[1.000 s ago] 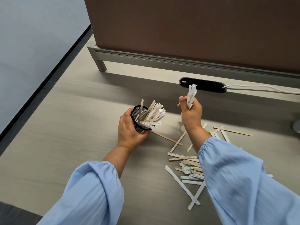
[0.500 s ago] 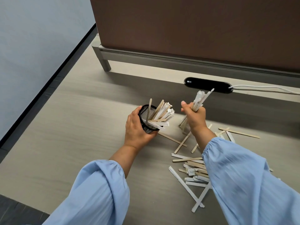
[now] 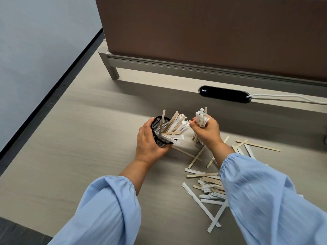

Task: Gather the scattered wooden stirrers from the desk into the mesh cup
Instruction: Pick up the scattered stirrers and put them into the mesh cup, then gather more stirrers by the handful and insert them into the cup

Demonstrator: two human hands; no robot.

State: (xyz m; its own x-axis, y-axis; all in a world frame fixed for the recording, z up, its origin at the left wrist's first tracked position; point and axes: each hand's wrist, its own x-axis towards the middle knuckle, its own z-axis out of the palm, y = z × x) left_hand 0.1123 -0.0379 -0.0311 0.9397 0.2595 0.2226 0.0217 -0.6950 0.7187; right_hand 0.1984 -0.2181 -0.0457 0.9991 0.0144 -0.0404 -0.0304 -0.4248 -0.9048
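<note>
Looking down from the head view, I find my right sleeve (image 3: 269,195) covers part of the loose stirrers (image 3: 210,187) on the desk (image 3: 74,156), so I cannot count them; some are bare wood, some in white paper wrappers. My left hand (image 3: 147,144) is wrapped around the black mesh cup (image 3: 159,131), tilted with its mouth toward the right, flat stirrers and wrapped ones fanning out of it. My right hand (image 3: 207,132) is closed on an upright bundle of stirrers (image 3: 201,117), just beside the cup's mouth; its lower ends look to reach the desk, though the hand hides that. Another few stirrers (image 3: 258,146) lie apart to the right. Behind, a brown panel (image 3: 212,32) sits on a grey metal rail (image 3: 177,65), its top cut off by the frame. A glossy black oval unit (image 3: 223,94) lies below it, with a white cable (image 3: 290,99) running off right.
</note>
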